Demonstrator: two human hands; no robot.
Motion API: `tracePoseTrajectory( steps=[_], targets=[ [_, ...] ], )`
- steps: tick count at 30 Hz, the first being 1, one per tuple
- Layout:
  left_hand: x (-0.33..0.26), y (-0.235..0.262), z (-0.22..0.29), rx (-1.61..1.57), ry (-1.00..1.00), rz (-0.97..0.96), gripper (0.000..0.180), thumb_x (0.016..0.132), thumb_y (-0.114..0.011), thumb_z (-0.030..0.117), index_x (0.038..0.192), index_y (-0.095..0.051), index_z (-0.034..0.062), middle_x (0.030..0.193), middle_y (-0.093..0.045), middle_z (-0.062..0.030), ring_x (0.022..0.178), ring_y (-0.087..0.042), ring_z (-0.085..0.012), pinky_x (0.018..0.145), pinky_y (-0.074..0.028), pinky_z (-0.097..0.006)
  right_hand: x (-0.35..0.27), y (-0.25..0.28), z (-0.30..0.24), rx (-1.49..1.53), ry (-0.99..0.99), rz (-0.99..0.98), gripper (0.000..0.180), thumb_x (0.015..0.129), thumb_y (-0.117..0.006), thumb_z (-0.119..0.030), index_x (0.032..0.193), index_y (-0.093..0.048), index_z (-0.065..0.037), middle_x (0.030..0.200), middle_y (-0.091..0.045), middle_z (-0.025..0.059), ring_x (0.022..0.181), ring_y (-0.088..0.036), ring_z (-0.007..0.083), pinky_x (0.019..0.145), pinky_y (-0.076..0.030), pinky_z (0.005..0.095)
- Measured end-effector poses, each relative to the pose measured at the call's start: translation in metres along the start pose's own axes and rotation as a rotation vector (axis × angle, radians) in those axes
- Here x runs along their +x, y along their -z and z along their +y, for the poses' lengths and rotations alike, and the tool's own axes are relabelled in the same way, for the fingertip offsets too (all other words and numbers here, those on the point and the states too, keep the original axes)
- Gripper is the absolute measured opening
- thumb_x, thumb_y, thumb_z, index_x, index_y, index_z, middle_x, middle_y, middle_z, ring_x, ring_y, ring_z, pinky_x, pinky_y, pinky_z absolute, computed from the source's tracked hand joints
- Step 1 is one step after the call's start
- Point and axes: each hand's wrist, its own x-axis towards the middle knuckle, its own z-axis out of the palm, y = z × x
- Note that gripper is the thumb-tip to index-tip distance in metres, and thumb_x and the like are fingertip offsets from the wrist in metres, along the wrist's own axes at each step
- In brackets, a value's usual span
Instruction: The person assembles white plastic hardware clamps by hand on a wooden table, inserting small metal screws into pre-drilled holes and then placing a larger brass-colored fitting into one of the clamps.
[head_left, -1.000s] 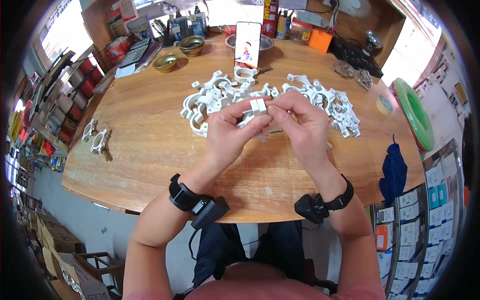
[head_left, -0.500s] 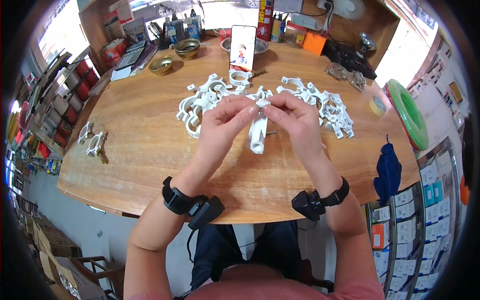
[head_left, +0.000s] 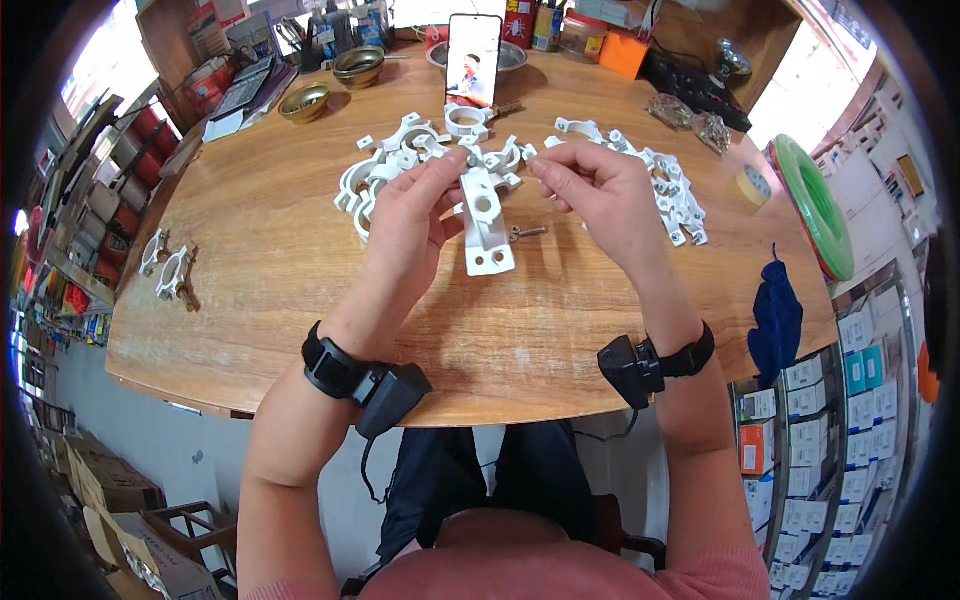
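My left hand [head_left: 415, 200] is closed on a white plastic pipe clamp [head_left: 488, 232], gripping it near its upper end. The clamp's flat side faces up, with a round hole in the middle and two small holes at the near end. Just right of it, a metal screw [head_left: 530, 232] lies on the table. My right hand [head_left: 598, 190] is apart from the clamp, thumb and forefinger pinched together. Something small and pale shows at those fingertips, but I cannot tell whether it is held or lies behind them.
White clamp halves lie in a left pile [head_left: 365, 190] and a right pile [head_left: 680, 200]. Two clamps [head_left: 175, 272] sit far left. A phone [head_left: 473, 62] stands at the back, near brass bowls [head_left: 303, 104]. Tape [head_left: 753, 185] and a blue cloth [head_left: 775, 320] are at right.
My hands were together at the clamp's upper end and have moved apart, the right one to the right. The clamp has shifted left and turned, showing its flat holed side.
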Motion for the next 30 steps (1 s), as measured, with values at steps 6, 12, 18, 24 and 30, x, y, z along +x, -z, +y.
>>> tracePoseTrajectory(
  steps=[6,12,18,24,30],
  targets=[
    [-0.001,0.007,-0.012,0.094,0.03,0.081,0.02,0.084,-0.053,0.023,0.092,-0.057,0.0045,0.086,-0.059,-0.0019,0.078,-0.055,-0.01,0.062,-0.045,-0.025,-0.011,-0.012,0.0,-0.017,-0.007,-0.057,0.017,0.077,-0.064,-0.017,0.079,-0.063,0.0,0.059,-0.055,0.001,0.053,-0.043,0.0058,0.047,-0.035,0.022],
    [0.0,0.004,-0.016,0.089,-0.059,0.149,0.02,0.078,-0.063,0.024,0.077,-0.054,0.0056,0.069,-0.054,0.0003,0.062,-0.052,-0.0072,0.053,-0.04,-0.021,-0.016,-0.017,-0.011,-0.101,-0.038,-0.19,0.033,0.072,-0.067,-0.034,0.067,-0.063,-0.001,0.051,-0.054,0.0033,0.046,-0.046,0.0098,0.045,-0.037,0.0247],
    [0.007,0.006,-0.019,0.014,-0.154,0.148,0.021,0.076,-0.065,0.016,0.08,-0.052,0.0009,0.073,-0.053,-0.0042,0.062,-0.051,-0.0086,0.051,-0.043,-0.02,-0.017,-0.026,-0.007,-0.519,-0.001,-0.181,0.039,0.067,-0.064,-0.043,0.06,-0.06,-0.005,0.052,-0.056,0.0077,0.049,-0.056,0.0222,0.049,-0.044,0.0305],
    [0.004,0.005,-0.019,0.024,-0.216,0.137,0.023,0.076,-0.065,0.018,0.082,-0.051,-0.0005,0.075,-0.054,-0.0053,0.065,-0.053,-0.0098,0.054,-0.046,-0.02,-0.017,-0.029,-0.002,-0.631,0.054,-0.115,0.039,0.072,-0.058,-0.041,0.059,-0.06,-0.004,0.057,-0.058,0.0117,0.055,-0.056,0.0271,0.052,-0.044,0.0333],
    [0.001,-0.002,-0.026,-0.015,-0.201,0.134,0.024,0.079,-0.063,0.022,0.082,-0.053,0.0011,0.075,-0.056,-0.0044,0.065,-0.054,-0.0105,0.054,-0.046,-0.022,-0.018,-0.026,-0.006,-0.159,-0.162,-0.164,0.04,0.073,-0.059,-0.038,0.06,-0.059,0.0,0.051,-0.053,0.011,0.047,-0.051,0.0223,0.047,-0.04,0.0307]
  ],
)
